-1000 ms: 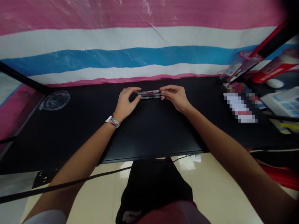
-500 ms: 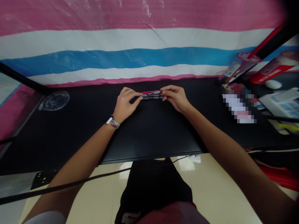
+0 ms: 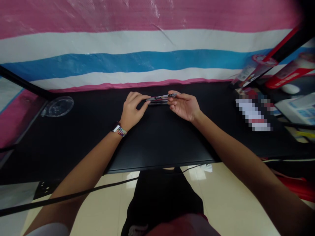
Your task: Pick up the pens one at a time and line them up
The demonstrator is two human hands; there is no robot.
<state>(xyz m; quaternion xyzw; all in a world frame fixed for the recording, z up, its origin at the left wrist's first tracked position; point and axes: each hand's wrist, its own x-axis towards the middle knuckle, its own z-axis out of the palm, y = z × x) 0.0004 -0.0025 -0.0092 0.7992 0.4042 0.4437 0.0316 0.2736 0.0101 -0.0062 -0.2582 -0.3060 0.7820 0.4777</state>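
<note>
left hand point(image 3: 131, 109) and right hand point(image 3: 184, 105) pinch opposite ends of a small bundle of slim grey pens with dark clips point(image 3: 160, 99), fingers pressed on it, low over the black desk point(image 3: 157, 141). clear round glass dish point(image 3: 58, 106) far left.

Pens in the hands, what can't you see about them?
- Head view: the pens are too small to count or read.
- The left hand and right hand cover their ends.
- A pixelated patch hides things on the table.
- The boxes are cut off at the right edge.
</note>
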